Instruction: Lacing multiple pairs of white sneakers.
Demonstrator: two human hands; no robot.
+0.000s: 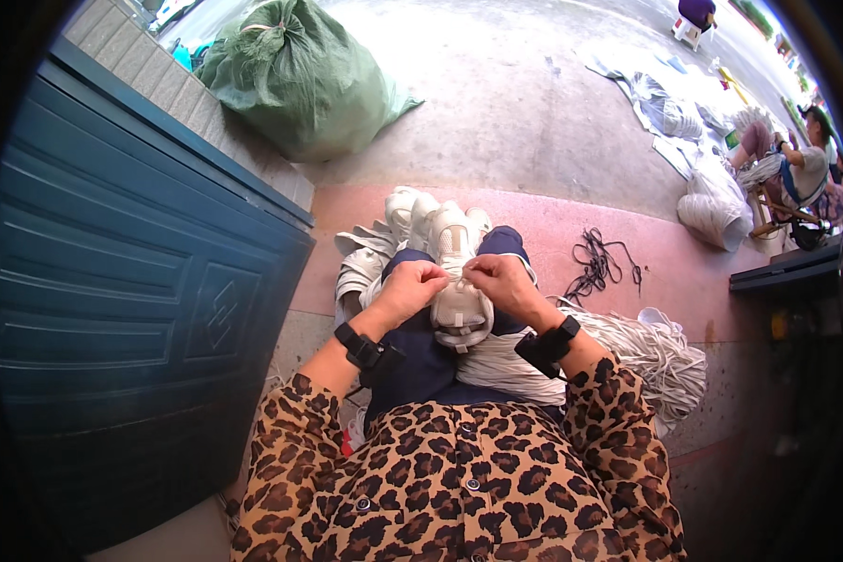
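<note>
Both hands, left hand (pixel 412 283) and right hand (pixel 499 278), are pinching the lace area of a white shoe (pixel 459 300) lying on the lap; lacing seems underway, with more shoes (pixel 421 217) waiting beyond.

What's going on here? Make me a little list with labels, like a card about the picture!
Place: outdoors, concrete ground beside a dark blue door
Left hand: pinching the top of a white shoe upper on the lap
Right hand: pinching the same piece, close to the left
Wrists: black bands on both
Nearby: pile of white shoe uppers, bundle of white laces, black laces, green sack
Others: a seated person at far right
</note>
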